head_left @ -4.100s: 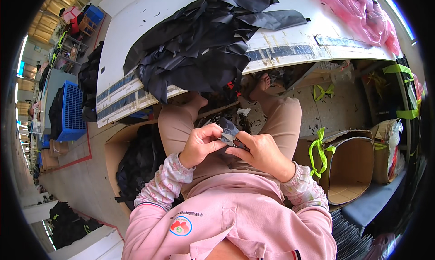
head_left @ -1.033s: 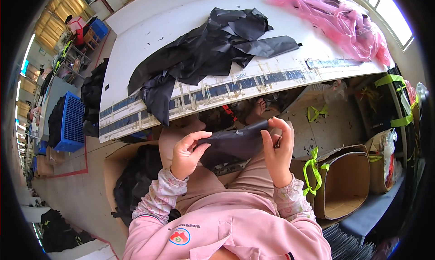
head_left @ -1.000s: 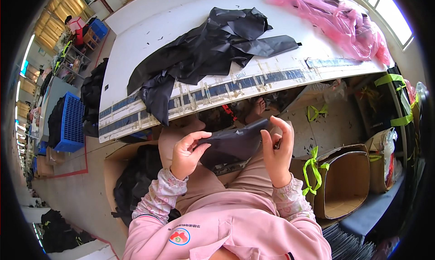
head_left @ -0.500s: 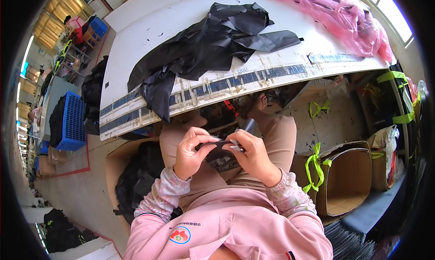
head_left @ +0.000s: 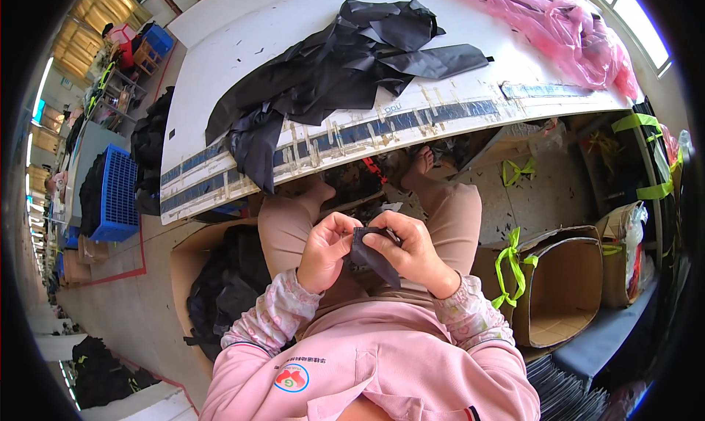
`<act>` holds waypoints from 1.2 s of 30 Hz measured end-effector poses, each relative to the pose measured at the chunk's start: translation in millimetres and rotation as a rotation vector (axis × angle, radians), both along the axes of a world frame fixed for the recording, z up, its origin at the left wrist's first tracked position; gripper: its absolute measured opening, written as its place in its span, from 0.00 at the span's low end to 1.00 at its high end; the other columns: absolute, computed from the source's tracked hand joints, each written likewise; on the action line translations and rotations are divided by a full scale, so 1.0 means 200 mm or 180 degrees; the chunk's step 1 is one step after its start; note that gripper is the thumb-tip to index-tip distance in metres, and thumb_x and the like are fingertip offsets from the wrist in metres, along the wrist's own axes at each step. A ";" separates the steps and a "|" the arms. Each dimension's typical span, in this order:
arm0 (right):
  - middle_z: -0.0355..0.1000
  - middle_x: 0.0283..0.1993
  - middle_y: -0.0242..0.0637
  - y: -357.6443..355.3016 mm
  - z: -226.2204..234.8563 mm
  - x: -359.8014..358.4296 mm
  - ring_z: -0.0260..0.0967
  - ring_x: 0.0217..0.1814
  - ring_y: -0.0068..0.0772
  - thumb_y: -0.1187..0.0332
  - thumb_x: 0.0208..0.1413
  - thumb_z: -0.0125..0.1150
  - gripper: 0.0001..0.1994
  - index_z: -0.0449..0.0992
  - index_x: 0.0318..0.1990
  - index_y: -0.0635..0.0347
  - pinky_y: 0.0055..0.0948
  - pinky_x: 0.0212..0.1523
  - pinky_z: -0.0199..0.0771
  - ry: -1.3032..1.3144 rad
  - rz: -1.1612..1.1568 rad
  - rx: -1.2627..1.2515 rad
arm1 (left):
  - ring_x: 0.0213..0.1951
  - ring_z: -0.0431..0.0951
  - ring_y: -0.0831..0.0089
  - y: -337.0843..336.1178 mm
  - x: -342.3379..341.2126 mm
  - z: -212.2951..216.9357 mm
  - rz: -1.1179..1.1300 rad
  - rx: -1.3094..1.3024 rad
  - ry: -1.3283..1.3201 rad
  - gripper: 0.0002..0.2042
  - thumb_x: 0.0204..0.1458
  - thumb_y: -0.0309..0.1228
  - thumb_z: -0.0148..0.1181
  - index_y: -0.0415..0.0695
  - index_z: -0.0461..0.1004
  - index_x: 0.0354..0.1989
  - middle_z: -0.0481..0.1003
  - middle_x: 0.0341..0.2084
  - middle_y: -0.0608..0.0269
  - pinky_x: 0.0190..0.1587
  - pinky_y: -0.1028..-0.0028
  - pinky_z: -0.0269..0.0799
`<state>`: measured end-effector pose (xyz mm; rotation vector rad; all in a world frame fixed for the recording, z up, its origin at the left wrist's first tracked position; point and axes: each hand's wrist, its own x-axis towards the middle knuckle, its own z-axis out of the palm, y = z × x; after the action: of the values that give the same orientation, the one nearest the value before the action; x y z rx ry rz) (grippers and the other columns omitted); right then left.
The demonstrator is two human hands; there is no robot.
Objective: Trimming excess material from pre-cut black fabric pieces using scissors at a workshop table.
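Observation:
Above my lap, both hands work on a small piece of black fabric point(head_left: 376, 261). My right hand point(head_left: 415, 256) is closed on it, with the thumb flat on its face near the upper edge and the lower end hanging toward my waist. My left hand point(head_left: 323, 253) pinches the left edge of the same piece between thumb and forefinger; the exact spot is partly hidden by the fingertips. Beyond my knees, a heap of black fabric pieces point(head_left: 316, 76) lies on the white table point(head_left: 213, 76), and part of it hangs over the near edge.
Pink plastic sheeting point(head_left: 551, 32) lies at the table's far right. A cardboard box point(head_left: 562, 296) with a yellow-green tie stands to my right. Left of my legs, another box point(head_left: 183, 263) holds black fabric. A blue crate point(head_left: 117, 197) is farther left.
The black piece has turned from nearly edge-on to showing its flat face, its lower end now hanging toward me. My right thumb now lies across it. Both hands stay close together.

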<state>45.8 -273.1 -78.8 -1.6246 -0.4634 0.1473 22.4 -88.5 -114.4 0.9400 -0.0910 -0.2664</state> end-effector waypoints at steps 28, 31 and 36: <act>0.66 0.34 0.43 0.00 -0.12 0.07 0.67 0.36 0.44 0.70 0.50 0.67 0.14 0.70 0.39 0.67 0.31 0.40 0.69 -0.0445 -0.0872 -0.0450 | 0.44 0.73 0.75 0.01 0.00 0.08 0.0159 0.0716 -0.0883 0.06 0.51 0.13 0.56 0.34 0.73 0.37 0.69 0.43 0.62 0.50 0.77 0.68; 0.65 0.33 0.43 -0.04 -0.14 0.05 0.66 0.37 0.43 0.69 0.51 0.67 0.14 0.70 0.39 0.66 0.31 0.38 0.68 -0.0475 -0.0850 -0.0400 | 0.43 0.73 0.76 0.01 0.00 0.05 0.0589 0.0972 -0.0912 0.06 0.52 0.13 0.55 0.33 0.72 0.38 0.68 0.42 0.63 0.49 0.78 0.68; 0.63 0.20 0.24 -0.03 -0.06 -0.09 0.59 0.20 0.14 0.60 0.59 0.61 0.14 0.69 0.32 0.62 0.21 0.20 0.61 0.1438 0.0266 0.0396 | 0.44 0.73 0.77 0.01 0.00 0.02 0.1018 0.1029 -0.0938 0.07 0.52 0.13 0.54 0.32 0.71 0.39 0.68 0.42 0.63 0.49 0.78 0.69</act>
<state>28.2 -279.6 -91.1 -1.3968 -0.1868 0.5257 23.1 -86.8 -110.9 1.2937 -0.1694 0.1608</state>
